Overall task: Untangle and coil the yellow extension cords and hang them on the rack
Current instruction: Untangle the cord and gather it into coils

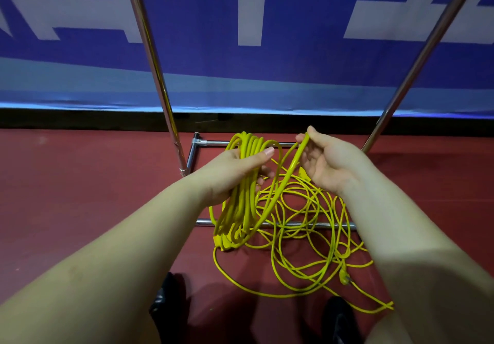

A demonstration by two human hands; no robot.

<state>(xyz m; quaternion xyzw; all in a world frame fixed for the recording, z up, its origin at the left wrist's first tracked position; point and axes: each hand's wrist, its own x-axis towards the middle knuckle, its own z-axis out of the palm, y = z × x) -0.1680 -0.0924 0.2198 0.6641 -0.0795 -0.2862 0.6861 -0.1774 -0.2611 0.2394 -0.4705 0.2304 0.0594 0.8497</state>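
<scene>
From the head camera, the left hand (235, 172) grips a bundle of coiled yellow cord (240, 196), its fingers (264, 152) curled round the gathered loops with the thumb laid across the top. The loops hang down from the fist, and a flat yellow socket block (223, 242) dangles at the bottom of the bundle, just above the floor. The right hand (328, 161) is raised beside it, palm turned toward the camera, pinching a single strand (290, 172) between thumb and forefinger near its fingertips; the other fingers are loosely curled. That strand runs down from the pinch and sweeps under toward the foot of the coil.

Below and between the two hands, the rest of the yellow extension cord (307, 236) lies in a loose tangle on the red floor (80, 183), with overlapping loops spread across the rack's lower chrome bar (294, 224). A yellow plug (344, 276) rests on the floor at the right edge of the tangle. The rack's two chrome uprights (157, 76) rise on either side, leaning apart in the wide view. Behind them hangs a blue and white banner (267, 22). Two dark shoes (165, 303) show at the bottom edge.
</scene>
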